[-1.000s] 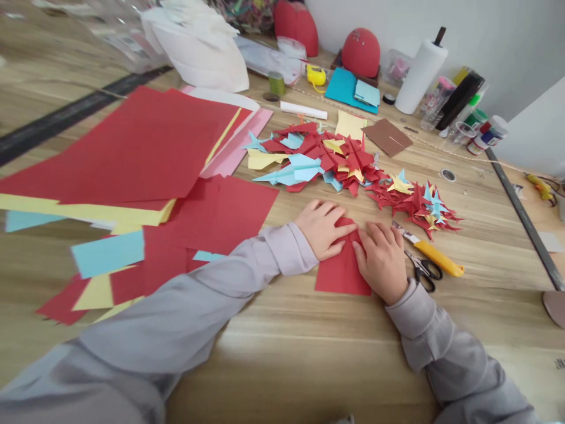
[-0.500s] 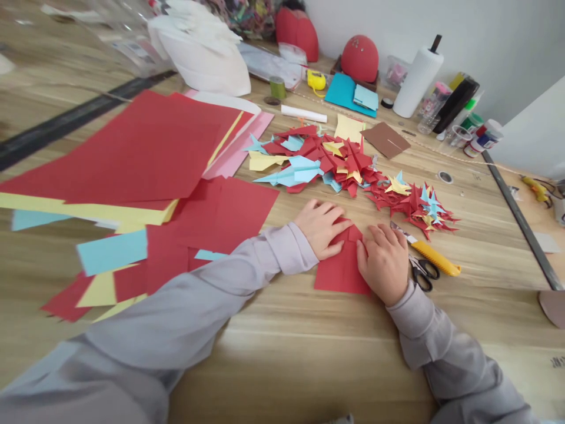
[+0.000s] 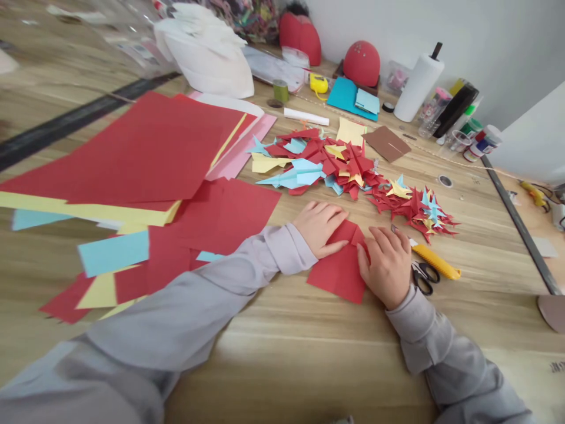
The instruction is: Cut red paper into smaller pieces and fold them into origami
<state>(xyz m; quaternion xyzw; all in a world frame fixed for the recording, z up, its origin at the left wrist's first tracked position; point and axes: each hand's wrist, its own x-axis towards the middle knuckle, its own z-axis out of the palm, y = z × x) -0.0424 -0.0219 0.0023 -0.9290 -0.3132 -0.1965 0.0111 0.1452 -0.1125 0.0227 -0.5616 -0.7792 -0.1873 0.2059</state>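
Both my hands down flat on a red paper piece (image 3: 339, 272) lying on the wooden table (image 3: 309, 353). My left hand (image 3: 318, 227) rests palm-down on the upper left part of it, fingers spread loosely and pressing, not curled around anything. My right hand (image 3: 387, 263) presses its right edge, fingers laid flat, thumb side on the paper; nothing gripped. The top of the piece is folded, a crease showing between my two hands. Grey sleeves (image 3: 247, 277) cover both arms to the wrist. Just beside my right hand, touching or nearly so: a yellow-handled utility knife (image 3: 432, 262), and black-handled scissors (image 3: 424, 277) lying under it. Beyond the hands, a heap of folded paper shapes (image 3: 335, 159), mostly red with some yellow and light blue; a second, smaller heap (image 3: 417, 206) to its right. To my left, a broad stack of red sheets (image 3: 141, 147) over yellow and pink ones, with loose light blue and yellow scraps (image 3: 112, 253) nearer me. Along the far edge: a white paper roll (image 3: 417, 82) upright, a brown card (image 3: 387, 143), a teal sheet (image 3: 348, 94), a red dome shape (image 3: 362, 63), small paint pots (image 3: 479, 141).
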